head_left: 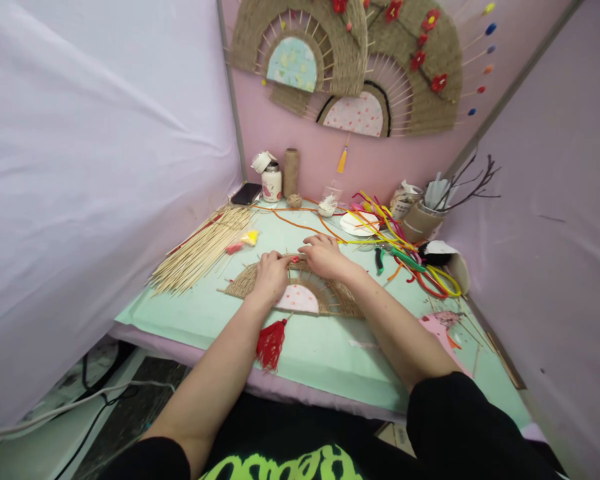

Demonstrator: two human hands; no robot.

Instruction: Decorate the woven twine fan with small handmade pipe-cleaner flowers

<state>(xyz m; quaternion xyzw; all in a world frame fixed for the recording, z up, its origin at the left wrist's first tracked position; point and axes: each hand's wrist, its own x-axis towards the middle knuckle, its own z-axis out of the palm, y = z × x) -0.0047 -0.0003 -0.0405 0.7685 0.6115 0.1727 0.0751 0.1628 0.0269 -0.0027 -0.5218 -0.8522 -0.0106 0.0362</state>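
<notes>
1. Two bare hands met over a half-round woven fan [326, 293] in the head view; it lay on the green-covered bench [200, 319], its straight edge toward the person.
2. The left hand [273, 272] rested over the fan's left part, its fingers reaching a small red flower [295, 259] near the curved rim.
3. The right hand [325, 255] bent in from the other side, fingertips close to the same flower. I could not tell whether either grip was pinching it or merely touching.
4. A red tassel [271, 347] lay just below the fan's straight edge, near the bench's front.
5. To the left, thin sticks [200, 250] were spread in a bundle, a dark phone [247, 194] just beyond their far end.
6. To the right lay a tangle of coloured stems [403, 243], with a pink glue gun [437, 325] nearer the person.
7. Two larger fans [347, 57] hung overlapping on the pink wall [260, 133] behind.
</notes>
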